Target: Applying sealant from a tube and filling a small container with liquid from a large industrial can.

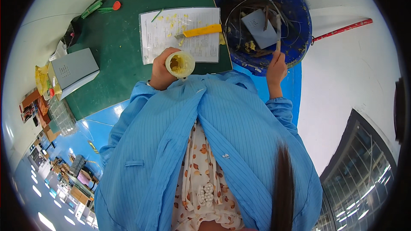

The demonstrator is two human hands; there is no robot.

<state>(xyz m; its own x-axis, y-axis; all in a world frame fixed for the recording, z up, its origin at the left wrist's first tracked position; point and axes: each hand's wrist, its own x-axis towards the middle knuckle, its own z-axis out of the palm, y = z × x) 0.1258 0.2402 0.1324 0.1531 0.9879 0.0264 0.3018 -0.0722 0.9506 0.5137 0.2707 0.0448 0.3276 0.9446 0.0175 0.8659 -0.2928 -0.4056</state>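
Observation:
My left hand (161,69) is wrapped round a translucent cup (191,67) with lumpy yellow material inside, held tilted near the table's front edge. Over the rim of the blue bin (305,30), my right hand (277,72) grips a thin, pale stick-like tool (278,34) that points away from me. Its far end is hard to tell from the bin's contents. A yellow-handled blade tool (203,30) lies on a plastic-covered printed sheet (150,45), among yellow crumbs and a thin green strip (157,15).
Inside the bin sit a grey box (259,28) and scraps. Another grey box (75,69) stands at the left edge of the green table (115,55). Green strips (91,8) and a red cap (116,5) lie far left. A red pole (342,31) is right of the bin.

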